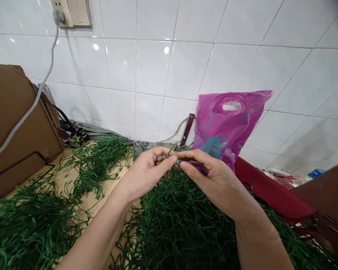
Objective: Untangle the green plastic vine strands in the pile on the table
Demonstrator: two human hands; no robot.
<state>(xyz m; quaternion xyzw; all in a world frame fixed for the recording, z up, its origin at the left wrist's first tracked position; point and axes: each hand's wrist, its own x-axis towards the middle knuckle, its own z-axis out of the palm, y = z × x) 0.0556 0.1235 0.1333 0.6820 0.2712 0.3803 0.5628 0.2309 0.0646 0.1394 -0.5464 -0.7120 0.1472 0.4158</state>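
Observation:
Close together in the middle of the head view, both my hands pinch at a thin green plastic stem (171, 149). My left hand (150, 168) is closed, thumb against the curled fingers, with the stem's tip poking up past them. Thumb and forefinger of my right hand (211, 174) meet at the stem's other end, where a small green piece (178, 162) shows between the fingertips. Just below my hands spreads a large heap of green plastic stems (186, 221). My fingers partly hide what they hold.
More green stems lie at left (25, 225) and by the wall (104, 153). A cardboard box (19, 127) stands at left, with a white cable (42, 86) hanging before it. A purple plastic bag (225, 123) leans against the tiled wall. A red case (276, 191) lies at right.

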